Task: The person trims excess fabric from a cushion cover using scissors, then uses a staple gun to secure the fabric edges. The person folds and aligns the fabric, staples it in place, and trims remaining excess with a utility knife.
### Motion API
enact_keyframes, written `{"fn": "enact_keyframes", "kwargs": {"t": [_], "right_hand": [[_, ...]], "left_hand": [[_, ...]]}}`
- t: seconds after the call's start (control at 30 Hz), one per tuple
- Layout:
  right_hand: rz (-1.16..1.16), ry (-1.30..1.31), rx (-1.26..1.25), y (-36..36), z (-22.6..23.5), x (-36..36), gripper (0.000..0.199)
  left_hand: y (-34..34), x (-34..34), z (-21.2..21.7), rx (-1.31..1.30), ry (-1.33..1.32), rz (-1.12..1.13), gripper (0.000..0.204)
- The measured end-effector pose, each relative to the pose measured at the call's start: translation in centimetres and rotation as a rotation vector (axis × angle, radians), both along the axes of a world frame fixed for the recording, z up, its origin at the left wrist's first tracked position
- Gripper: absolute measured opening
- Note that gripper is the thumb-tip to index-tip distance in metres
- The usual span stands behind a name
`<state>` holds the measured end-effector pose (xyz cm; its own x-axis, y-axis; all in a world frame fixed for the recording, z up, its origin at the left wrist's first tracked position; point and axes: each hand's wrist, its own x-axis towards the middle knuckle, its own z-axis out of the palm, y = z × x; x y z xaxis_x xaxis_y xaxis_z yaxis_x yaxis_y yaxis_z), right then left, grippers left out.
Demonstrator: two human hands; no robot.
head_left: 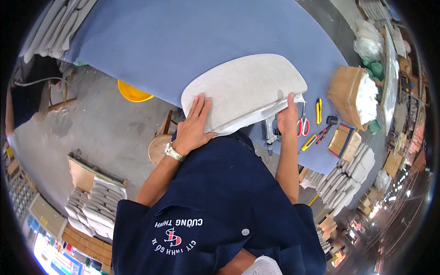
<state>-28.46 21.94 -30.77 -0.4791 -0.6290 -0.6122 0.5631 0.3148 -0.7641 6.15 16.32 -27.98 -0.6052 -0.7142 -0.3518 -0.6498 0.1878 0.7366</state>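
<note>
A light grey fabric-covered seat cushion (247, 87), curved along its far side, lies over the near edge of the blue table, with white material showing along its near edge. My left hand (191, 127) rests on its left end, fingers stretched flat over the fabric and thumb along the near edge. At the right end, my right hand (288, 115) is closed on the near edge, the index finger on top and the other fingers partly hidden. Close beside that hand is a grey pneumatic gun (269, 133), partly covered by the cushion.
Right of the cushion lie red-handled scissors (303, 126), a yellow utility knife (319, 111), another yellow knife (309, 143) and a red-and-black hand tool (324, 134). Beyond stands a cardboard box (346, 94) with white stuffing. A wooden stool (158, 149) and yellow basin (134, 91) are at left.
</note>
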Motion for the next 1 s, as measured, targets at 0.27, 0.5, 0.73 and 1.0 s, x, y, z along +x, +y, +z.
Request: {"fn": "enact_keyframes", "kwargs": {"t": [0.27,0.5,0.73,1.0], "right_hand": [[-0.024,-0.154,0.028,0.9,-3.4,2.2,0.061],[0.022,-0.135,0.041,1.1,-4.2,1.0,0.067],[-0.041,-0.131,-0.116,2.0,-7.1,1.3,0.071],[-0.201,-0.202,-0.167,0.9,-5.5,3.0,0.071]], "left_hand": [[2.5,3.1,-7.4,0.166,0.214,0.733,0.062],[3.6,-1.1,-9.7,0.381,0.271,1.098,0.059],[2.5,-0.8,-8.9,0.486,0.145,1.056,0.076],[0.3,-1.2,-11.0,0.455,0.330,1.031,0.077]]}}
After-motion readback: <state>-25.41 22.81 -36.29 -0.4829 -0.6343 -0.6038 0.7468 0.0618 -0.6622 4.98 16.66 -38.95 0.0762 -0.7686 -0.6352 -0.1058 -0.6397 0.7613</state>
